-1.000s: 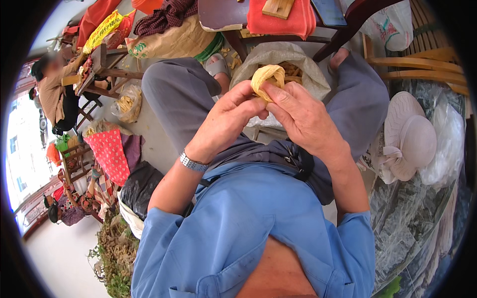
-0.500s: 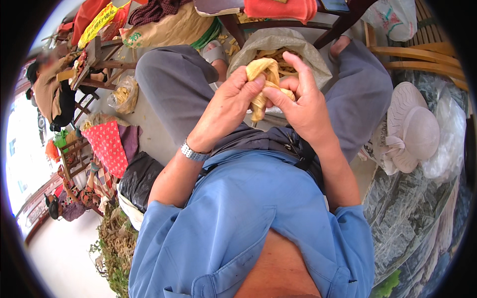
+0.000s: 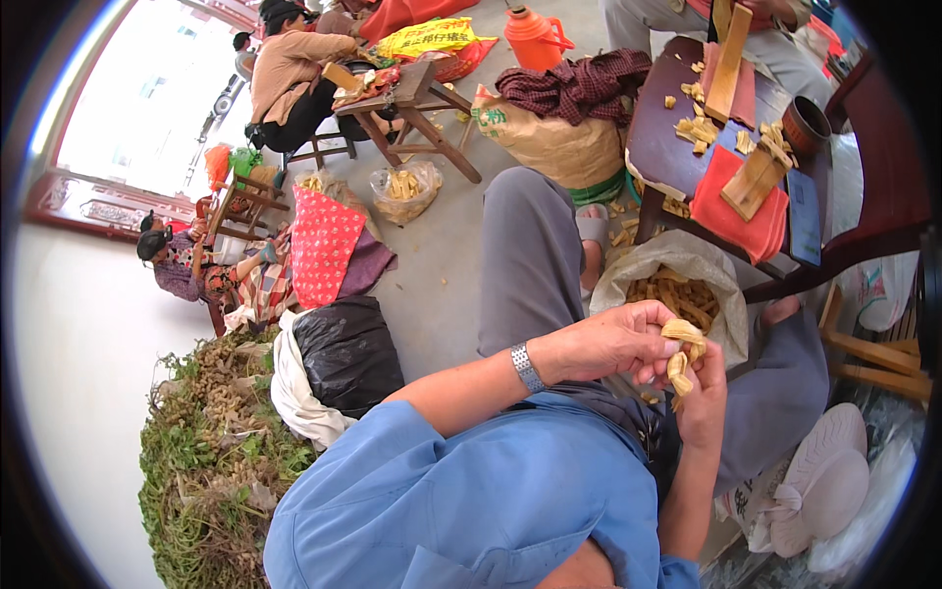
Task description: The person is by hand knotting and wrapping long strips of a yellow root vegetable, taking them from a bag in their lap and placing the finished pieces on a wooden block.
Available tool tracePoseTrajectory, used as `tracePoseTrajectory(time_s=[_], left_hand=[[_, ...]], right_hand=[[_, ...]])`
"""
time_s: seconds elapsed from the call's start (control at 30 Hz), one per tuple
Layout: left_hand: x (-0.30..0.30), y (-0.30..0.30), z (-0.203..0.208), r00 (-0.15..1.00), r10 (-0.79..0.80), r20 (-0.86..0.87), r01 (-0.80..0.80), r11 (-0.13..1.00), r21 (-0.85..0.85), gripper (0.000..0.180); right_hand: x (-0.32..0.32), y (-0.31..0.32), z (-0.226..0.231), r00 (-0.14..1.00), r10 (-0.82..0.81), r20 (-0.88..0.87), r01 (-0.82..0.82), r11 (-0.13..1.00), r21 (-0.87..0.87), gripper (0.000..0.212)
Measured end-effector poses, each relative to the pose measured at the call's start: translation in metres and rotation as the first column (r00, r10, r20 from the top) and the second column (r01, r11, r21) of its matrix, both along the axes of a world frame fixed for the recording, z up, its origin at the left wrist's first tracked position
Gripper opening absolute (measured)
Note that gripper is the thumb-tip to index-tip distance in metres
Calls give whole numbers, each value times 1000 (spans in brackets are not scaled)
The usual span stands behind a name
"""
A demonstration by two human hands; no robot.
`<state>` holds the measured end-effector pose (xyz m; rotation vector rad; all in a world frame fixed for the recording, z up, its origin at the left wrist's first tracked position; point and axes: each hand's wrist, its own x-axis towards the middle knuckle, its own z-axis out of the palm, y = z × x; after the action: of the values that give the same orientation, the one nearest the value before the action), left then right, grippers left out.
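Over my lap, both hands meet on a soft, yellow, twisted strip (image 3: pixel 684 332) that looks like preserved vegetable; its exact kind cannot be told. The fingers of my left hand (image 3: pixel 610 344), with a metal watch at the wrist, pinch it from the left. From the right, my right hand (image 3: pixel 703 402) grips its lower part, thumb and fingers closed. Folded loops of the strip stick out between the two hands. Just beyond them, between my legs, an opened pale woven sack (image 3: pixel 726 280) holds many similar yellow pieces (image 3: pixel 675 297).
A dark wooden seat (image 3: pixel 657 137) ahead bears a red cloth (image 3: pixel 768 218), wooden blocks (image 3: pixel 754 185), a brown cup (image 3: pixel 807 126) and a phone (image 3: pixel 805 216). Another person sits across it. Left are a black bag (image 3: pixel 348 353) and heaped plants (image 3: pixel 211 461). A hat (image 3: pixel 829 481) lies right.
The view has swung left, so my hands appear lower and further right. My right index finger, raised before, is now bent in at the strip. The strip looks more tightly folded.
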<state>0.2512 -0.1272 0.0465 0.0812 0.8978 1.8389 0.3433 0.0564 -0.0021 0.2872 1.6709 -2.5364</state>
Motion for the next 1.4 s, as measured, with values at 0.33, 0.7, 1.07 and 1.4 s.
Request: tracePoseTrajectory(time_s=[0.33, 0.7, 1.07, 1.4], left_hand=[[3, 4, 10, 989, -38, -143, 29, 997, -65, 25], [-6, 0, 3, 757, -213, -618, 1, 946, -324, 27], [3, 23, -12, 485, -147, -862, -279, 908, -312, 23], [12, 10, -7, -5, -219, -976, -273, 939, -209, 28]], right_hand=[[12, 10, 11, 989, 9, -148, 46, 932, 359, 27], [15, -8, 8, 993, -91, -75, 116, 869, 481, 15], [13, -9, 19, 993, -114, -19, 106, 838, 535, 13], [7, -7, -7, 960, -86, 267, 66, 994, 82, 15]])
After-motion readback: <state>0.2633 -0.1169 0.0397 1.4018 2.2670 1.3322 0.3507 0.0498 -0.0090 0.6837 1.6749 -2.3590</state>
